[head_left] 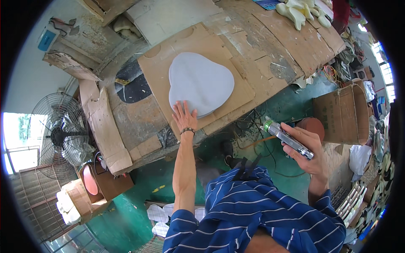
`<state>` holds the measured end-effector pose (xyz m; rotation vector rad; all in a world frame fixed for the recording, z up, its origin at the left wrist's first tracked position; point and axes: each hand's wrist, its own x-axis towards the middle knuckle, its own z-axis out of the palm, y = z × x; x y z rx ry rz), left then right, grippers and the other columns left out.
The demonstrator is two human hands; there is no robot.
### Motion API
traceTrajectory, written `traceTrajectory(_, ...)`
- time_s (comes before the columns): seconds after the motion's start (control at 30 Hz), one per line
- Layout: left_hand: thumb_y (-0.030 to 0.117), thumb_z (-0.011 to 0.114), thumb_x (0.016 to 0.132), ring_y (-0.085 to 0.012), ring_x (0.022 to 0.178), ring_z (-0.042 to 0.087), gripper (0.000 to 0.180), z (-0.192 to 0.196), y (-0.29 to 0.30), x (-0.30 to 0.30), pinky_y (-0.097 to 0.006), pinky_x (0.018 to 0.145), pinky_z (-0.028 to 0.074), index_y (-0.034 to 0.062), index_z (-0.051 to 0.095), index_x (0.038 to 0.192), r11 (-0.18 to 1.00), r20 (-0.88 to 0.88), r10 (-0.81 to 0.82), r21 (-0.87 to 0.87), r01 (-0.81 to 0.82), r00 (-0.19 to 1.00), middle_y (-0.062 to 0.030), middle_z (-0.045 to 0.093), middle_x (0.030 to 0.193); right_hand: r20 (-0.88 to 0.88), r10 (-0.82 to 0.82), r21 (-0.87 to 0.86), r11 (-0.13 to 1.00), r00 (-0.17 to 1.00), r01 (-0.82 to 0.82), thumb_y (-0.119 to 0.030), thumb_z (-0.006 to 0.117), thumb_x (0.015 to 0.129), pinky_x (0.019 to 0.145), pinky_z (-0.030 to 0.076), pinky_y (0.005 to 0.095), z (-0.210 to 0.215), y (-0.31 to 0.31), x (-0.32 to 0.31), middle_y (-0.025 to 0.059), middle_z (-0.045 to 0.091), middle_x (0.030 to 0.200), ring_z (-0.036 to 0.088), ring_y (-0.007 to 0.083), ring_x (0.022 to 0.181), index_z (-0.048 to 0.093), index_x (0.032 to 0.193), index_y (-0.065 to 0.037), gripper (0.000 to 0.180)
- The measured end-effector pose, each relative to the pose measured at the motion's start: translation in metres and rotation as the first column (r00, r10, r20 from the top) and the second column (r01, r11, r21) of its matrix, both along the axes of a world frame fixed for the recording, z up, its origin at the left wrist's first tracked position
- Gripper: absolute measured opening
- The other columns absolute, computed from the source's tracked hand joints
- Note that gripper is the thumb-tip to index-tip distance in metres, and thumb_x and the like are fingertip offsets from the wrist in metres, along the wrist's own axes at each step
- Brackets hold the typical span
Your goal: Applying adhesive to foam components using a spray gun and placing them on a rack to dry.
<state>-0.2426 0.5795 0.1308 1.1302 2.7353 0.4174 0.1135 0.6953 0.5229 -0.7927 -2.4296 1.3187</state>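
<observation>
A pale grey, rounded heart-shaped pad (pixel 201 84) lies flat on a sheet of brown cardboard (pixel 154 61) on the workbench. My left hand (pixel 184 118) rests on the pad's near left edge, with its fingers stretched out. Off the bench's near edge, to the right, my right hand (pixel 307 147) is wrapped round a slim hand tool (pixel 289 139) with a clear and metallic body and a green-tipped end. That green end points up and left toward the bench, apart from the pad. The tool's exact kind does not show.
The bench (pixel 270 63) is covered in worn cardboard. Cream-coloured moulded pieces (pixel 297 12) are heaped at its far right. On the left stands a wire-guarded fan (pixel 59 135). An open carton (pixel 341 114) is at right, and loose cables (pixel 261 139) hang below the bench edge.
</observation>
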Motion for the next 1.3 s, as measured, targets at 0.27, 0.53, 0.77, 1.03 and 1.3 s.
traceTrajectory(0.27,0.029,0.064,0.097,-0.0437,0.154,0.022,0.073,0.034,-0.043,0.021,-0.06,0.123,0.021,0.0084,0.032,0.16,0.95,-0.04,-0.005,0.312,0.017,0.999,-0.0211,0.027,0.167,-0.061,-0.008,0.202,0.979,0.998,0.02,0.003,0.075,0.082,0.073,0.051,0.0308,0.017,0.01,-0.004,0.0172,0.07,0.1,0.068,0.0262,0.082,0.061,0.137,0.001,0.057)
traceTrajectory(0.53,0.012,0.065,0.095,-0.0424,0.142,0.043,0.054,0.016,-0.193,0.12,-0.049,0.117,0.036,0.0027,0.05,0.146,0.905,0.186,0.248,0.306,-0.297,0.951,-0.0234,0.048,0.151,0.073,0.096,0.129,0.986,0.993,-0.105,0.006,0.076,0.077,0.073,0.052,0.0336,0.023,0.022,0.001,0.0179,0.07,0.1,0.069,0.0295,0.083,0.061,0.138,0.0,0.062)
traceTrajectory(0.77,0.019,0.066,0.095,-0.0427,0.128,0.052,0.049,-0.072,-0.317,0.181,-0.047,0.108,0.043,0.0045,0.055,0.14,0.835,0.323,0.539,-0.09,-0.542,0.778,-0.0248,0.054,0.14,0.079,-0.06,0.224,0.974,0.995,0.041,0.005,0.074,0.079,0.074,0.052,0.0338,0.031,0.037,0.015,0.0181,0.071,0.102,0.067,0.0299,0.083,0.063,0.136,0.0,0.058)
traceTrajectory(1.03,0.031,0.067,0.093,-0.0414,0.12,0.058,0.049,-0.112,-0.37,0.23,-0.047,0.103,0.047,0.0059,0.061,0.135,0.707,0.364,0.705,-0.429,-0.562,0.609,-0.0241,0.059,0.131,0.219,0.085,0.15,0.981,0.972,-0.12,-0.004,0.075,0.076,0.068,0.05,0.0336,0.049,0.024,0.023,0.0179,0.068,0.093,0.067,0.0315,0.076,0.063,0.134,0.002,0.059)
traceTrajectory(1.3,0.029,0.064,0.095,-0.0395,0.12,0.058,0.039,-0.102,-0.326,0.185,-0.046,0.104,0.046,0.005,0.067,0.126,0.717,0.41,0.686,-0.238,-0.655,0.602,-0.0226,0.061,0.128,0.034,0.482,-0.015,0.876,0.875,-0.482,-0.006,0.066,0.069,0.076,0.054,0.0401,0.051,0.038,-0.038,0.0223,0.07,0.104,0.068,0.0396,0.085,0.055,0.143,0.004,0.075)
